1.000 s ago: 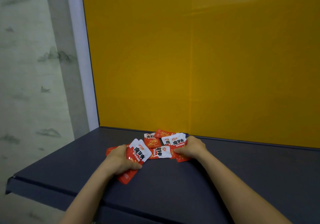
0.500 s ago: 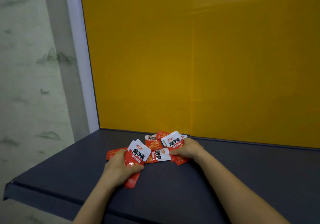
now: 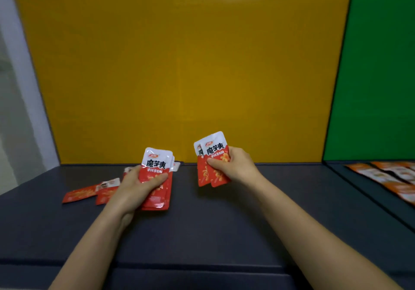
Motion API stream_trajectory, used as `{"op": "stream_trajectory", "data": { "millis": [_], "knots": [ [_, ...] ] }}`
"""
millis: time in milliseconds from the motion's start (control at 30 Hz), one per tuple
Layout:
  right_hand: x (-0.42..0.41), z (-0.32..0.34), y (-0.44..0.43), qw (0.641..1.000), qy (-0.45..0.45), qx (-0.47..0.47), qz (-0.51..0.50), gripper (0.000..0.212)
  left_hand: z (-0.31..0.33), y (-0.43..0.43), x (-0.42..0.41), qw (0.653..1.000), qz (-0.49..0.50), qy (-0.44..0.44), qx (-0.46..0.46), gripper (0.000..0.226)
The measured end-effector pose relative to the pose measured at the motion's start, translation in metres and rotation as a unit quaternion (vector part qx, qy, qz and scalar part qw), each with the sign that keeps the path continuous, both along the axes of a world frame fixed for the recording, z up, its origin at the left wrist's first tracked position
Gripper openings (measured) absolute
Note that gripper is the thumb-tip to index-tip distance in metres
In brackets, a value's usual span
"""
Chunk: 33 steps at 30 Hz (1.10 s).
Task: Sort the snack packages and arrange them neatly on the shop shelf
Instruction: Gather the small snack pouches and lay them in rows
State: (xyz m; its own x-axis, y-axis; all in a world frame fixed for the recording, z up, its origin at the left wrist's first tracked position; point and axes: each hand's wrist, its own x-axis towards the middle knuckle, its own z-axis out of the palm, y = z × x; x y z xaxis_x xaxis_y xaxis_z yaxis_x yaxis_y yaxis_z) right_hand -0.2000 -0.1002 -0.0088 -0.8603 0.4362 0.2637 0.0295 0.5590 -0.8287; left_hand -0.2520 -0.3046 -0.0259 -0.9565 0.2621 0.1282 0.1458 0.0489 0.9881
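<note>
In the head view, I am seeing my left hand [image 3: 134, 191] gripping a stack of red-and-white foil snack packets [image 3: 157, 175], my right hand [image 3: 235, 166] gripping two red-and-white packets [image 3: 213, 161] above the dark grey shelf [image 3: 202, 222]. I judge gathering is going on; next, loose red packets [image 3: 89, 193] at left need collecting.

Dim, even light; soft blur and wide-angle bending at the edges

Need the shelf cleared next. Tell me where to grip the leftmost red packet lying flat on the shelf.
Take the leftmost red packet by its near-left short end, coming from the left: it lies flat and its right end sits against or under the neighbouring packet. Both hands are already full.
</note>
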Motion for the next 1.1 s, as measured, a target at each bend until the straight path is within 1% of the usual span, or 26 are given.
{"op": "stream_trajectory", "data": {
  "millis": [100,133,200,233,300,400,467,533,600,700,833,1000,1067,1100],
  "knots": [
    [0.059,0.014,0.047,1.0,0.011,0.001,-0.025,0.032,0.012,0.058,0.034,0.999,-0.036,0.002,0.032,0.034],
    [0.08,0.017,0.066,0.999,0.016,-0.003,-0.036,0.033,0.014,0.079,0.048,0.998,-0.051,0.001,0.04,0.035],
    [0.123,0.022,0.105,0.998,0.023,-0.011,-0.061,0.031,0.02,0.121,0.08,0.995,-0.08,-0.001,0.051,0.027],
    [0.145,0.024,0.125,0.997,0.024,-0.014,-0.074,0.027,0.022,0.141,0.099,0.994,-0.094,-0.004,0.057,0.022],
    [0.191,0.024,0.168,0.995,0.029,-0.023,-0.092,0.016,0.022,0.181,0.135,0.989,-0.126,-0.013,0.071,0.02],
    [0.261,0.023,0.23,0.991,0.045,-0.062,-0.114,0.012,0.022,0.24,0.186,0.981,-0.17,-0.026,0.088,0.012],
    [0.306,0.023,0.267,0.987,0.057,-0.085,-0.127,0.007,0.02,0.279,0.219,0.975,-0.198,-0.035,0.091,0.012],
    [0.345,0.024,0.302,0.981,0.08,-0.112,-0.136,0.006,0.019,0.316,0.249,0.97,-0.22,-0.044,0.099,0.011],
    [0.373,0.027,0.336,0.976,0.087,-0.125,-0.153,0.005,0.02,0.346,0.273,0.965,-0.233,-0.061,0.101,0.005],
    [0.399,0.029,0.38,0.97,0.072,-0.133,-0.188,0.008,0.026,0.382,0.293,0.962,-0.247,-0.069,0.093,0.007],
    [0.408,0.017,0.43,0.963,0.037,-0.157,-0.217,0.006,0.034,0.42,0.296,0.965,-0.245,-0.064,0.062,0.005],
    [0.389,-0.013,0.486,0.959,-0.03,-0.174,-0.222,0.009,0.036,0.467,0.284,0.964,-0.254,-0.074,0.028,0.009],
    [0.375,-0.024,0.509,0.957,-0.055,-0.173,-0.226,0.004,0.038,0.485,0.278,0.965,-0.252,-0.067,0.023,0.009],
    [0.368,-0.028,0.519,0.957,-0.07,-0.17,-0.226,0.009,0.039,0.493,0.276,0.966,-0.251,-0.063,0.021,0.007]
  ]
}}
